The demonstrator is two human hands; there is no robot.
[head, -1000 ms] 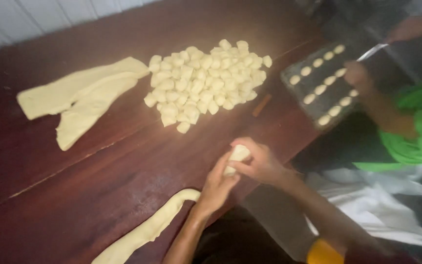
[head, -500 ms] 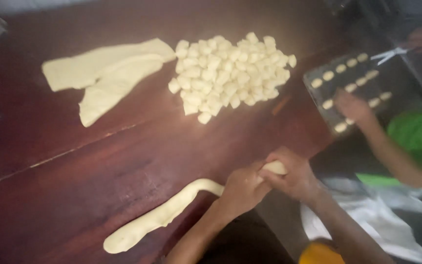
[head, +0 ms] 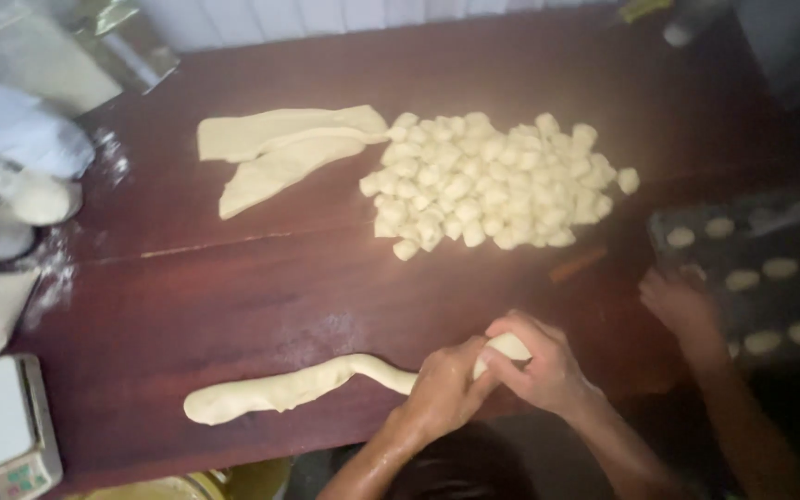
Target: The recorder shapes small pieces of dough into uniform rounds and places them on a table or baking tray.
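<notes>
Both my hands are clamped on the near end of the dough rope [head: 326,381]: left hand [head: 443,387] around it, right hand [head: 541,366] pinching the tip. Rope's long axis runs left along the worktop [head: 233,287]. Pile of cut pieces [head: 488,181] lies beyond.
</notes>
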